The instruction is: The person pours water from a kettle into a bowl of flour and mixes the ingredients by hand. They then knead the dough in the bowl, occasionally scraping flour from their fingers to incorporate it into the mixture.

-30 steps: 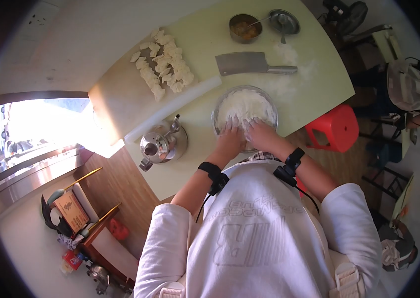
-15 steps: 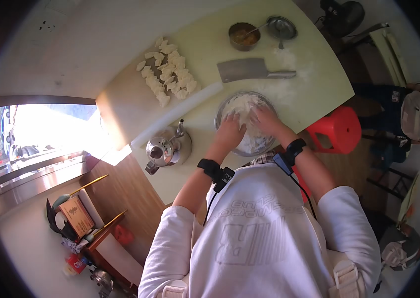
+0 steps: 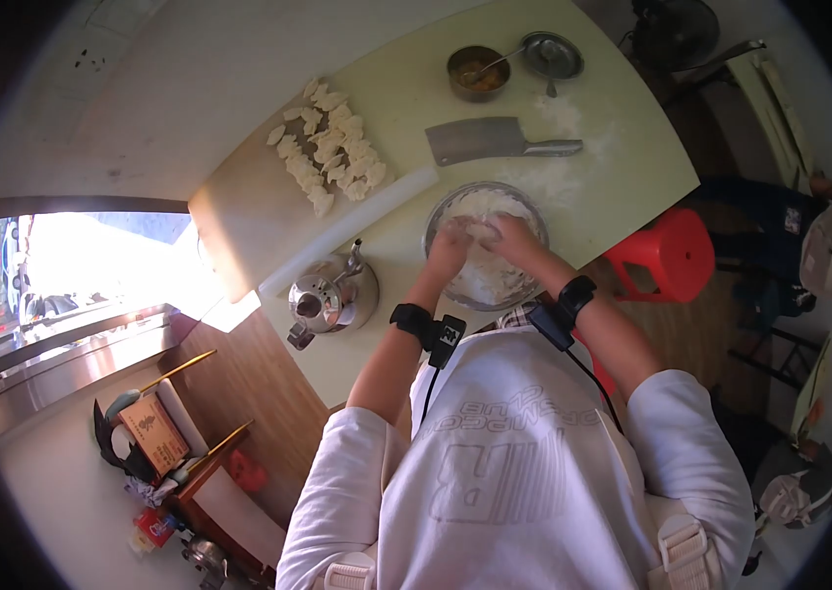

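A metal bowl (image 3: 430, 222) stands at the table's near edge, holding white flour (image 3: 488, 283) that looks partly clumped. Inside it, my left hand (image 3: 448, 248) and my right hand (image 3: 516, 240) come together, fingers curled inward around pale dough (image 3: 476, 230). My palms face down or inward, so most of the dough is hidden. Just beyond the bowl lies a cleaver (image 3: 480, 141), its handle pointing right. A steel kettle (image 3: 337, 295) sits left of my left hand.
Folded dumplings (image 3: 337, 147) lie in rows at the back left. A filling bowl (image 3: 478, 74) with a spoon stands near a metal lid (image 3: 552, 56). Loose flour dusts the tabletop (image 3: 632, 157). A red stool (image 3: 677, 258) is at the right, and a person (image 3: 770, 211) is beyond it.
My hands have drawn closer together in the bowl, and the fingers, spread over the flour before, are now curled inward around dough.
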The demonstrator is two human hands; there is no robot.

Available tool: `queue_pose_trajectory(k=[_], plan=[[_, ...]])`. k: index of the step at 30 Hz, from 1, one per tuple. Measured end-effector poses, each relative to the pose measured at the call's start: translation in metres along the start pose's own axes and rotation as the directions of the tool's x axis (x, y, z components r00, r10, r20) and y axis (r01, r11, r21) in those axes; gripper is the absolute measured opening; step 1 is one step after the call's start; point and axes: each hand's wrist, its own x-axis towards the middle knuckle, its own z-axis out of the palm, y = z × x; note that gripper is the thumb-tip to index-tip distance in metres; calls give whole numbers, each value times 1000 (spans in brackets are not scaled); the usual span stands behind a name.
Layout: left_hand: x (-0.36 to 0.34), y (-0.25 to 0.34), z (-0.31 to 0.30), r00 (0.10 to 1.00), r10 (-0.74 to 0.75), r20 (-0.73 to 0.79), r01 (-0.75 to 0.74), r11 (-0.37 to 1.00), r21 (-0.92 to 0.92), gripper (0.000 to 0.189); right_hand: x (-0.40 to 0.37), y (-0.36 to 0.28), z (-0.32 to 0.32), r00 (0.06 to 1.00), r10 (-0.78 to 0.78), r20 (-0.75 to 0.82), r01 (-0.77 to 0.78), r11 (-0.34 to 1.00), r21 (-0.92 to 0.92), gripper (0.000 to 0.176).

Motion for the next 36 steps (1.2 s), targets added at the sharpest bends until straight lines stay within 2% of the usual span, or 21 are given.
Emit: queue_pose_trajectory(k=[1,3,4,6,10,12,13,15,16,18,19,21,25,27,28,30,31,33,34,36], plan=[[-4,2,-3,1000,-3,-1,3,1000,-1,32,-3,2,1,1000,1,3,-1,1000,1,33],[-14,12,-5,989,146,30,-149,945,292,22,-15,7,0,996,-64,67,70,994,-79,31],[-19,15,-4,989,145,31,-148,946,290,22,-22,9,0,996,-62,68,67,995,-79,31],[-29,20,-2,979,66,192,-130,929,347,15,-35,10,1,979,-70,190,80,996,-41,26],[-33,12,11,977,111,181,-176,899,402,15,-41,11,5,976,-38,212,52,997,-57,23],[-31,12,14,988,3,155,-53,946,320,17,-39,1,4,988,61,141,-63,998,12,22],[-28,13,16,987,1,158,-52,947,319,17,-37,1,6,988,64,141,-67,998,12,22],[-18,17,18,1000,-9,-16,15,887,462,21,-30,4,11,1000,1,-17,1,994,107,22],[-13,13,18,1000,-11,-13,16,886,463,21,-26,6,14,1000,3,-17,-1,994,109,22],[-4,4,19,996,-82,-28,87,916,392,25,-19,10,19,990,120,81,-131,980,150,22],[-2,-1,21,996,-84,-26,88,916,392,25,-16,11,22,989,122,82,-133,980,151,22],[4,-2,24,995,-81,-53,97,850,518,26,-10,14,28,983,173,68,-178,981,78,23],[15,-9,28,993,-54,-104,106,795,597,25,1,24,36,996,93,1,-92,991,93,23],[29,-28,21,993,17,113,-97,651,753,26,8,22,31,992,117,52,-115,993,-23,24],[32,-30,19,993,26,115,-104,650,753,26,13,23,25,993,114,43,-112,993,-27,24],[36,-27,13,949,44,312,-283,556,782,26,20,24,14,954,145,264,-142,989,-31,24],[37,-28,10,950,53,309,-285,551,784,26,20,24,8,956,138,258,-134,990,-34,24],[31,-26,2,977,34,210,-162,757,633,24,19,16,-8,948,222,227,-239,970,49,25],[25,-27,0,978,30,204,-156,755,637,24,17,17,-9,948,216,232,-234,971,53,25],[6,24,-8,994,-111,15,89,862,499,24,12,20,-9,955,294,-38,-287,950,124,25]])
